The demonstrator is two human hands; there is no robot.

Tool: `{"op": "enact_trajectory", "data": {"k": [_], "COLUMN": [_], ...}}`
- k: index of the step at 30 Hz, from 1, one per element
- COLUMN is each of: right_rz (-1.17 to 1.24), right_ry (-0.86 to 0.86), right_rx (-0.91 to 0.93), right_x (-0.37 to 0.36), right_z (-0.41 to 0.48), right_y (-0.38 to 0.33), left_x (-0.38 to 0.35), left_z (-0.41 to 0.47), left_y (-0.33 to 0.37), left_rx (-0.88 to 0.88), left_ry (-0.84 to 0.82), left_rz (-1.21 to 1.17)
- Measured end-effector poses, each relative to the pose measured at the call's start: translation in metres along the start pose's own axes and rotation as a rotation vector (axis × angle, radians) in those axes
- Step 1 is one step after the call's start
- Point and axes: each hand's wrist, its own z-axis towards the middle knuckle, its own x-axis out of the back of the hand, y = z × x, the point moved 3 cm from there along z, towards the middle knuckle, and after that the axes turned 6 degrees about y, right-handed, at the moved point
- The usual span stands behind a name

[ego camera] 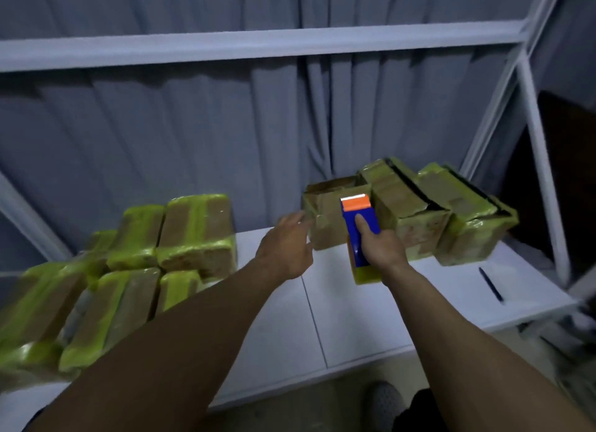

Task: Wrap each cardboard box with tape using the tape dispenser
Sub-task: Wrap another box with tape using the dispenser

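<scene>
Blue tape dispenser (356,234) in right hand (380,247) grip, cardboard box (329,218) just beyond

Wrapped boxes (135,264) left of pen (491,284).

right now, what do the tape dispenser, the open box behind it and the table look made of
Tape dispenser: probably hard plastic, with a smooth blue body, an orange cap and a toothed edge. Open cardboard box: matte brown cardboard with creased flaps. Table: smooth white panels with a seam, laminate or painted board, unclear which.
</scene>
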Motion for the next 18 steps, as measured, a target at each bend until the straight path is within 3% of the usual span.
{"op": "enact_trajectory", "data": {"k": [7, 14, 18], "right_rz": [0.065, 0.093, 0.071], "right_ry": [-0.016, -0.047, -0.063], "right_rx": [-0.051, -0.118, -0.108], "right_x": [0.004, -0.001, -0.003], "right_z": [0.072, 0.112, 0.108], "right_y": [0.019, 0.039, 0.040], "left_x": [-0.088, -0.124, -0.127], "left_z": [0.104, 0.163, 0.162], "left_y": [-0.023, -0.026, -0.031], "left_rx": [0.070, 0.092, -0.011], "left_ry": [-0.111, -0.076, 0.116], "left_rz": [-0.187, -0.122, -0.254]}}
